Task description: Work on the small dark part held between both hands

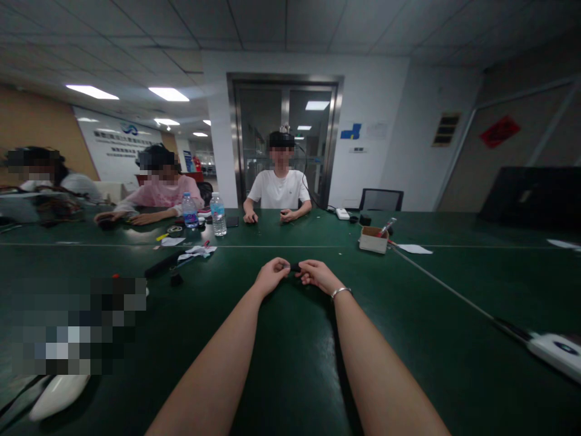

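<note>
A small black object [295, 267] is held between my two hands, just above the green table [290, 339]. My left hand [273, 275] pinches its left end with thumb and fingers. On the other end, the thumb and forefinger of my right hand [319, 276] are closed, with the remaining fingers curled below. A silver bracelet [341, 293] circles my right wrist. The object's exact shape is too small to tell.
Across the table sits a person in a white shirt [280, 189], and a person in pink [166, 194] is at the left. Two bottles [218, 215] stand back left. A small box [373, 240] and a white power strip [558, 354] are at the right.
</note>
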Demonstrator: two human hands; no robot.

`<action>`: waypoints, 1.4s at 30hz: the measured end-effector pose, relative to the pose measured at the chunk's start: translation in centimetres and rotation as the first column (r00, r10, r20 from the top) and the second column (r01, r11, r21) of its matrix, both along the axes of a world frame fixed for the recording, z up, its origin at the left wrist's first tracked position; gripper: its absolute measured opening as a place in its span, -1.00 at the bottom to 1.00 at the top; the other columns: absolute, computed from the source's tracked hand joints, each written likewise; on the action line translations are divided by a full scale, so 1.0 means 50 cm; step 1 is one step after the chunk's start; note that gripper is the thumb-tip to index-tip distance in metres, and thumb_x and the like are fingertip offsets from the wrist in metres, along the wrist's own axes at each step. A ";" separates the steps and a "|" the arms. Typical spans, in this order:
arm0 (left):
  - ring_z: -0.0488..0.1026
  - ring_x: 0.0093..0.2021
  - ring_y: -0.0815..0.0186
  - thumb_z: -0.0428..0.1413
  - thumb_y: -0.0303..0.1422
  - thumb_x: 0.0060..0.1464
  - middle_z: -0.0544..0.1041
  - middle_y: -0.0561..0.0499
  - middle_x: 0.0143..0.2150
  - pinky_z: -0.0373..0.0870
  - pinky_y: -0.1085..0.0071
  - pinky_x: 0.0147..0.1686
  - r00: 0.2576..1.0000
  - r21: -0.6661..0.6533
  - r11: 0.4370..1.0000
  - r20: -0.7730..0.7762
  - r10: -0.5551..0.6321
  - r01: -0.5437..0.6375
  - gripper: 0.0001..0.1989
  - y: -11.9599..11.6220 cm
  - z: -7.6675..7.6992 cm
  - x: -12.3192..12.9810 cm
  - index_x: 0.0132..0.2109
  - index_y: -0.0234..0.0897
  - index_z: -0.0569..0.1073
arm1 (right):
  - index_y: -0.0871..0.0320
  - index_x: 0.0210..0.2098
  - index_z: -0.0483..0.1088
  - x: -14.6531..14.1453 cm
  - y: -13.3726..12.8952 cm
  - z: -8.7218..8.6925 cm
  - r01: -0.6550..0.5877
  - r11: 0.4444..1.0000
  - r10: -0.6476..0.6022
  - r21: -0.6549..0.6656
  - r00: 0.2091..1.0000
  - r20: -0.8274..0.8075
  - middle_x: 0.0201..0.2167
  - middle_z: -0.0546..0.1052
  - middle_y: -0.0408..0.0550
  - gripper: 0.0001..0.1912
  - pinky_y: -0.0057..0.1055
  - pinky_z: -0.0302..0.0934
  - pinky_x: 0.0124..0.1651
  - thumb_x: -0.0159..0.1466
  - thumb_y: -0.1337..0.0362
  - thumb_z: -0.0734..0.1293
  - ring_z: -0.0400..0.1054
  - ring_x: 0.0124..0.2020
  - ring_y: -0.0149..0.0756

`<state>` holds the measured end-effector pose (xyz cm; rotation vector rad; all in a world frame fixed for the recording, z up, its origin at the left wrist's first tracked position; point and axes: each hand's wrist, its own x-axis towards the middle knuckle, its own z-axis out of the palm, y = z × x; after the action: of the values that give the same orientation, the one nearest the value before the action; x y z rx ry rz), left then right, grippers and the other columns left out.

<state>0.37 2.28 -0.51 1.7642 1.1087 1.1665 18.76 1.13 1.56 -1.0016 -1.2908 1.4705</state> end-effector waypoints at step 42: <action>0.38 -0.47 0.41 -0.06 -0.07 0.09 0.47 -0.02 -0.36 0.23 0.51 -0.50 0.998 -0.114 0.993 0.042 0.045 -0.040 -0.58 0.007 -0.001 0.004 -0.09 -0.31 0.39 | 0.31 -0.34 0.36 0.000 -0.005 0.004 -0.014 1.000 0.014 -0.007 1.000 -0.008 -0.54 0.52 0.04 -0.89 -0.57 0.30 -0.55 0.20 0.35 0.33 0.31 -0.65 -0.51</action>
<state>0.58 2.61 -0.56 1.6286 1.1684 1.1404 18.78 0.89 1.74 -0.9925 -1.2902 1.4893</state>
